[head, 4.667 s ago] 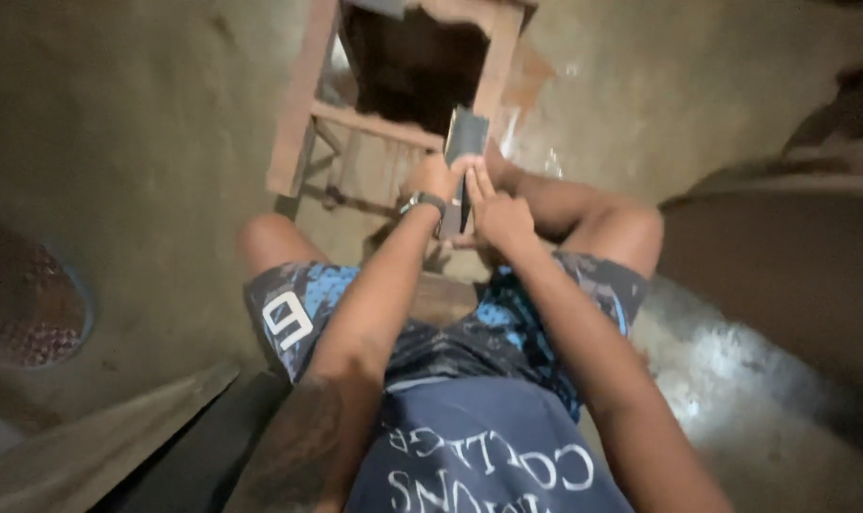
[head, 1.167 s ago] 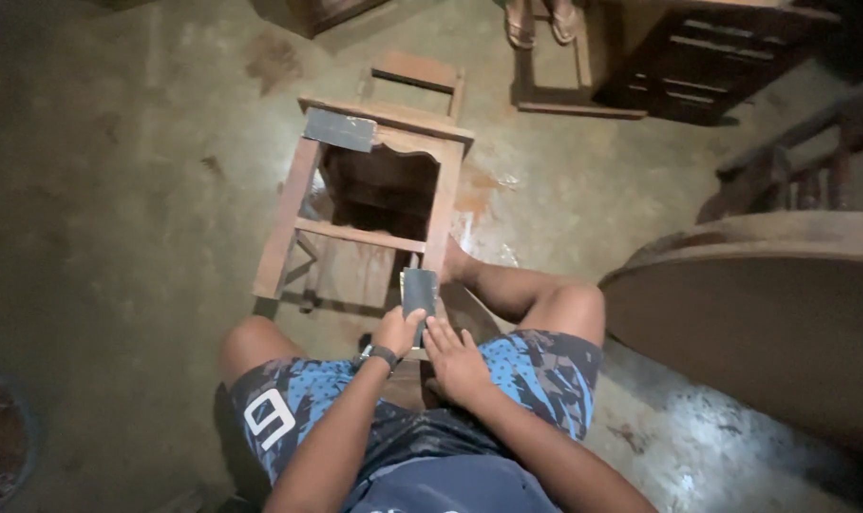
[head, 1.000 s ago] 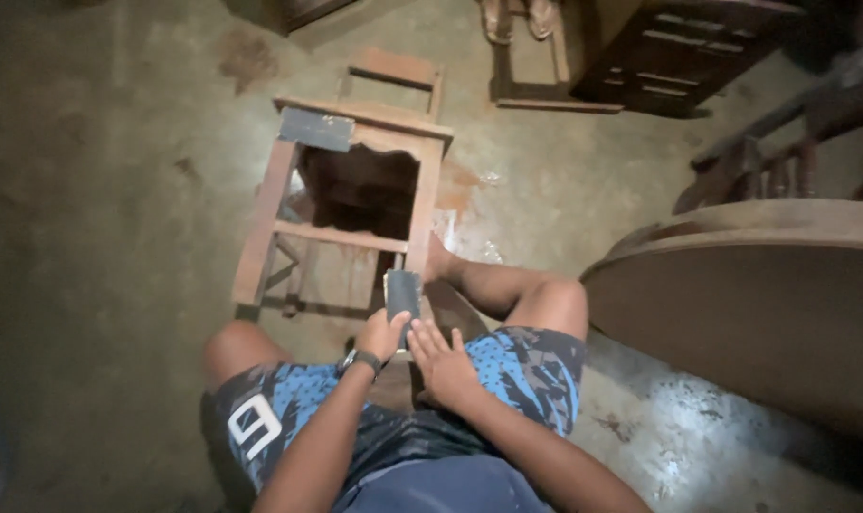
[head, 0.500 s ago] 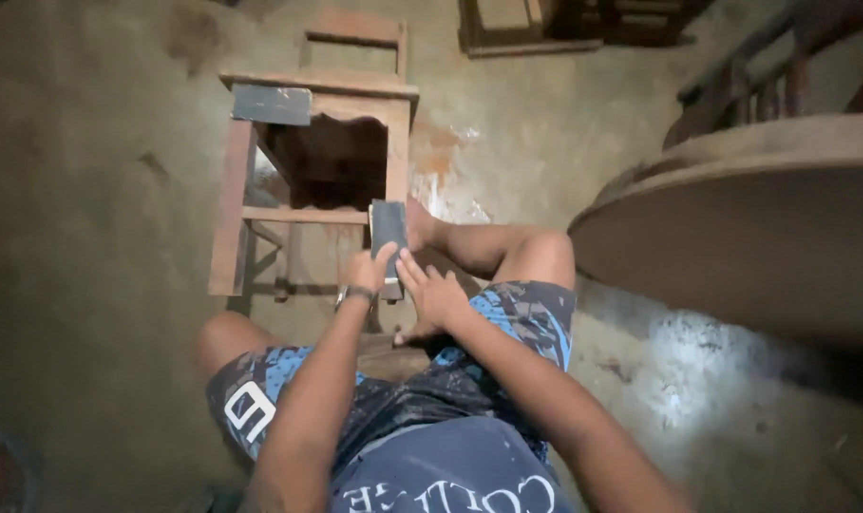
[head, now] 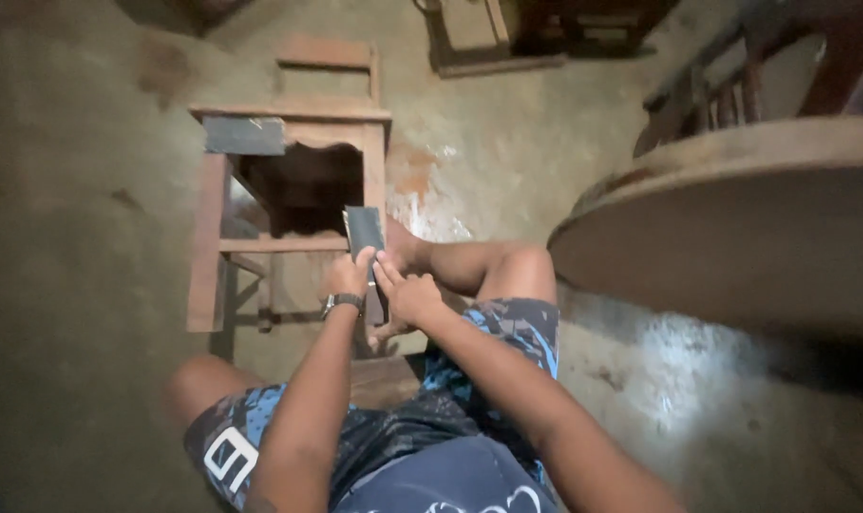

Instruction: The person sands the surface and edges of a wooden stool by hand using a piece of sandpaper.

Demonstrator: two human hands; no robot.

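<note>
Bare, unfinished wooden chair frame (head: 289,190) with no seat panel, lying on the stained grey concrete floor (head: 80,237). A dark grey rectangular sheet (head: 244,135) rests on its upper rail. At right, a large curved brown wooden panel (head: 735,228). Along the top edge, dark wooden furniture (head: 583,28) and a light wooden frame (head: 479,38).

Ahead of the hands (head: 379,285), the unfinished brown wooden chair frame (head: 289,171) blocks the way, though its seatless middle leaves a dark opening to pass through. To the right the large round wooden tabletop (head: 735,228) closes that side. The bare grey concrete floor (head: 80,237) on the left lies open
</note>
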